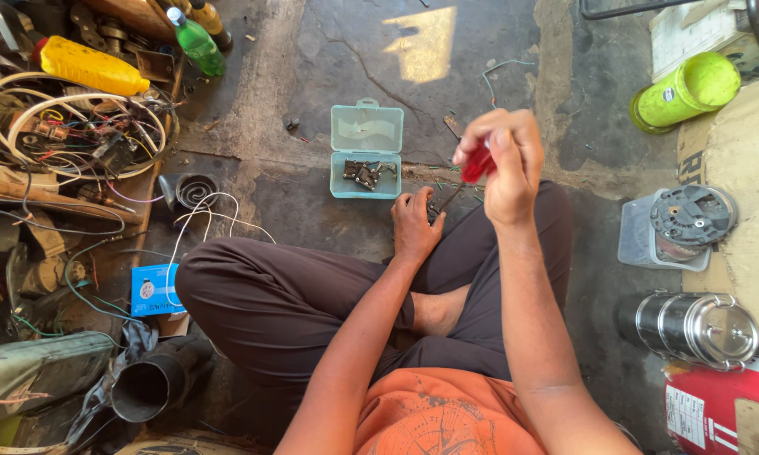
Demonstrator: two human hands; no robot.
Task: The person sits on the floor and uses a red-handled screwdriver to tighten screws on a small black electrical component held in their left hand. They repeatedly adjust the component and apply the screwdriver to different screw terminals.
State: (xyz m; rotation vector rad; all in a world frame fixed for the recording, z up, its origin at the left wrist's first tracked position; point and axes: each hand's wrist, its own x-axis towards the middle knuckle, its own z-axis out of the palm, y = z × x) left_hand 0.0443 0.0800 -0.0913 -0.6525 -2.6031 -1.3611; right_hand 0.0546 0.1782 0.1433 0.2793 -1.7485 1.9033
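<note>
Mostly hidden: part under left hand (415,226); right hand (504,160) grips screwdriver (475,165).

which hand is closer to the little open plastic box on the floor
Left. The left hand rests low on the floor just right of the box. The right hand, gripping a red-handled screwdriver, is raised and farther right.

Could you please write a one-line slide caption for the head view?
Seated cross-legged, right hand drives a red-handled screwdriver into a part under the left hand.
</note>
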